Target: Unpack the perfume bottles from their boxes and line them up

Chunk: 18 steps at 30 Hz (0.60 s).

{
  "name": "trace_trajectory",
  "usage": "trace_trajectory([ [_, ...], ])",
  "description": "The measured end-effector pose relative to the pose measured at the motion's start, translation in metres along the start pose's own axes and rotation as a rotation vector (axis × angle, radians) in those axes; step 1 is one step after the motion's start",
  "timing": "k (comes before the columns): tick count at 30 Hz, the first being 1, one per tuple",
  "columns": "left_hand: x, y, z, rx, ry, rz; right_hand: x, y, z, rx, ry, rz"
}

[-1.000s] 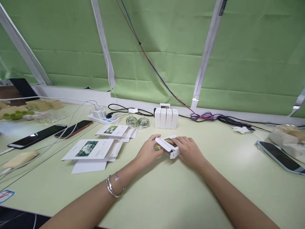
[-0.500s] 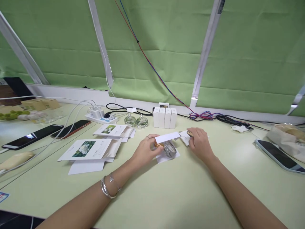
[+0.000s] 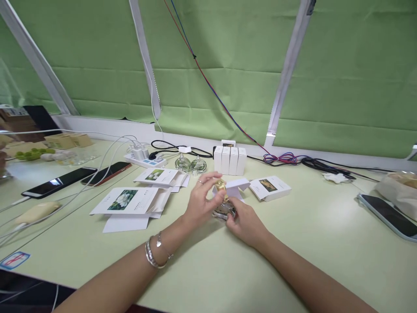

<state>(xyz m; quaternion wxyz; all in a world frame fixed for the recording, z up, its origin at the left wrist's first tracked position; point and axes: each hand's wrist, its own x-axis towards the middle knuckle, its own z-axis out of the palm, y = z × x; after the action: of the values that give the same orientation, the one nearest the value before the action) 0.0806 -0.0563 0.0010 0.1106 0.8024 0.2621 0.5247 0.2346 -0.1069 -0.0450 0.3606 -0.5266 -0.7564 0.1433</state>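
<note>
A clear glass perfume bottle point(image 3: 223, 212) is between my hands, above the table in front of me. My left hand point(image 3: 202, 199) has its fingers closed round the gold cap point(image 3: 220, 185) at the bottle's top. The glass body is in the grip of my right hand point(image 3: 246, 221), thumb at the front; the fingers behind are partly hidden. Just beyond my hands lies a folded white card piece point(image 3: 239, 184). A white box with a dark picture point(image 3: 272, 187) lies flat beyond my right hand.
Opened flower-picture boxes point(image 3: 130, 202) lie at left, near two phones point(image 3: 58, 182) and a power strip point(image 3: 146, 161). Two glass bottles point(image 3: 190, 164) and several upright white boxes point(image 3: 230, 161) stand at the back. Another phone point(image 3: 387, 215) and coiled cables point(image 3: 322, 166) are at right.
My right hand has left the picture box and moved left onto the bottle's glass body. My left hand has risen to the gold cap, and the bottle is now more upright.
</note>
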Motion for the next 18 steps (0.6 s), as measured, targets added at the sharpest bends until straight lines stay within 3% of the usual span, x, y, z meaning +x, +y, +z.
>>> trace_trajectory([
  [2, 0.017, -0.001, -0.013, 0.063, 0.152, -0.038, 0.0, 0.002, 0.0, -0.003, -0.007, 0.004],
  [4, 0.036, -0.01, -0.025, 0.217, 0.15, -0.145, 0.0, 0.003, 0.0, -0.012, -0.01, 0.01],
  [7, 0.06, -0.039, -0.029, 0.554, -0.196, -0.259, 0.0, 0.003, 0.0, -0.02, -0.01, 0.028],
  [9, 0.068, -0.063, -0.02, 0.675, -0.349, -0.254, 0.0, 0.003, 0.001, -0.02, -0.011, 0.031],
  [13, 0.073, -0.1, 0.009, 0.816, -0.519, -0.196, 0.002, 0.002, -0.001, -0.039, -0.026, 0.027],
  [18, 0.08, -0.109, 0.03, 0.914, -0.663, -0.096, 0.003, 0.0, -0.006, -0.067, -0.058, 0.015],
])
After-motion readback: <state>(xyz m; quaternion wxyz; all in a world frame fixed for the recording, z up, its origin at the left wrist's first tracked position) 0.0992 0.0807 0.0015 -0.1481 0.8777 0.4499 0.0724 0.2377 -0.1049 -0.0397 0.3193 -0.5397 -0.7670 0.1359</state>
